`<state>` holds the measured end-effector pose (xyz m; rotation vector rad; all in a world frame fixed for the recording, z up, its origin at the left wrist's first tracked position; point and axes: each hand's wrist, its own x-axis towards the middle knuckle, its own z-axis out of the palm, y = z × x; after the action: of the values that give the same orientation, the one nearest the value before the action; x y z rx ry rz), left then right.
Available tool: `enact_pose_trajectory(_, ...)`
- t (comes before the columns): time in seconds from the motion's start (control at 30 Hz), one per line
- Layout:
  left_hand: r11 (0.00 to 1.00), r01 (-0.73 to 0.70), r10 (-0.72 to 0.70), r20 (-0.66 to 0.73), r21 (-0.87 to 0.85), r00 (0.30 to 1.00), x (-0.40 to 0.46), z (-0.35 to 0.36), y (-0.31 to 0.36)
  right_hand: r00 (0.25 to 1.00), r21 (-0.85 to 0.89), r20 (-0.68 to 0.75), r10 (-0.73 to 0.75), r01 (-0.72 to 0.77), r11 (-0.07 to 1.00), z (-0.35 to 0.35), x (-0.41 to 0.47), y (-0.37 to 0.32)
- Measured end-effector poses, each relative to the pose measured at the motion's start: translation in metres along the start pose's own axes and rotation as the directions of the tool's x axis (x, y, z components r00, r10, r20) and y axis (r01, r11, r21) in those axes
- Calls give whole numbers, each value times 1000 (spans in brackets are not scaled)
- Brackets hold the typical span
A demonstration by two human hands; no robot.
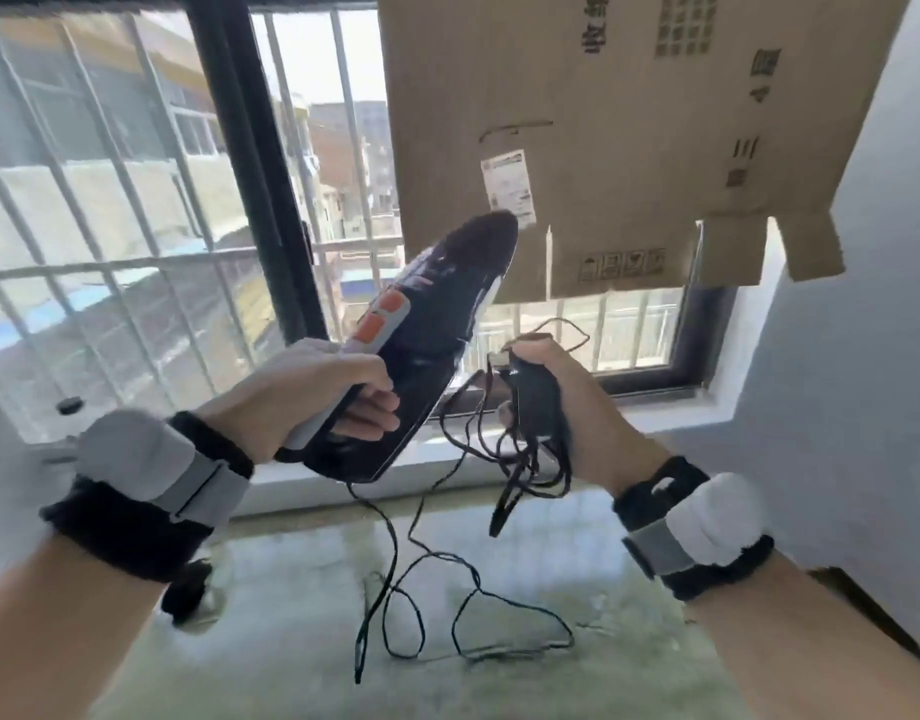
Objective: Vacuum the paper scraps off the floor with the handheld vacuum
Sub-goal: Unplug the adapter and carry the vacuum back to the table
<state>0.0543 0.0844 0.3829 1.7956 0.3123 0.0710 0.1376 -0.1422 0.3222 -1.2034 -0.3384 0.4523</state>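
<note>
- The left hand (312, 392), at centre frame, curls its fingers round the grey handle of the handheld vacuum (431, 324); the thumb is hidden behind the handle.
- The vacuum is held in the air in front of the window (135, 200), its dark nozzle tilted toward the upper right, two orange buttons showing near the handle.
- The right hand (556, 402), just right of centre, grips a black plug (533, 402) and a bunch of looped cord (447, 589); its fingertips are mostly hidden behind the plug.
- The cord trails down in tangled loops to the glossy ledge (302, 641) at the bottom.
- A flattened cardboard box (629, 122) covers the upper right of the window; its top is cut off by the frame.
- Both wrists wear dark bands with grey straps.
- The floor and paper scraps are out of view.
</note>
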Motion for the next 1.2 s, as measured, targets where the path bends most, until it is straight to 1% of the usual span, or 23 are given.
enact_pose_trajectory(0.17,992,80,-97,201,94,975,48,-8,-66,967,62,-219,128,-117,991,-16,5,85)
enact_pose_trajectory(0.2,987,102,-132,261,123,956,63,-7,-80,950,96,-273,154,-132,987,-23,8,105)
enact_pose_trajectory(0.3,975,136,-190,336,176,923,74,0,-110,908,128,-348,231,-198,972,-36,2,140)
enact_pose_trajectory(0.43,956,182,-270,455,229,848,97,19,-158,819,246,-476,320,-226,943,-66,-3,196)
enact_pose_trajectory(0.47,953,179,-277,462,245,842,100,21,-168,790,250,-509,341,-243,937,-71,-4,209)
enact_pose_trajectory(0.53,937,194,-318,481,290,817,113,40,-197,704,283,-581,408,-295,913,-91,-10,240)
enact_pose_trajectory(0.6,926,188,-333,479,326,812,117,50,-217,641,341,-611,466,-318,885,-99,-16,264)
enact_pose_trajectory(0.7,902,177,-367,483,395,795,124,61,-244,574,359,-622,532,-395,846,-107,-18,296)
enact_pose_trajectory(0.8,873,197,-423,490,446,762,134,73,-271,547,389,-607,577,-428,816,-118,-17,332)
enact_pose_trajectory(0.83,868,196,-428,486,457,762,133,73,-276,538,391,-613,578,-430,814,-116,-16,337)
enact_pose_trajectory(0.93,839,182,-462,495,512,736,140,83,-299,485,444,-631,606,-415,794,-123,-15,365)
enact_pose_trajectory(0.97,833,176,-470,502,525,726,144,87,-307,459,445,-648,608,-419,791,-129,-13,378)
enact_pose_trajectory(1.03,811,152,-487,508,565,710,146,92,-317,439,423,-666,603,-443,790,-144,-16,415)
enact_pose_trajectory(1.13,761,107,-534,525,639,662,155,99,-333,407,405,-695,593,-461,790,-151,-22,435)
enact_pose_trajectory(1.2,738,87,-558,534,669,635,161,100,-343,397,392,-711,580,-461,796,-145,-28,428)
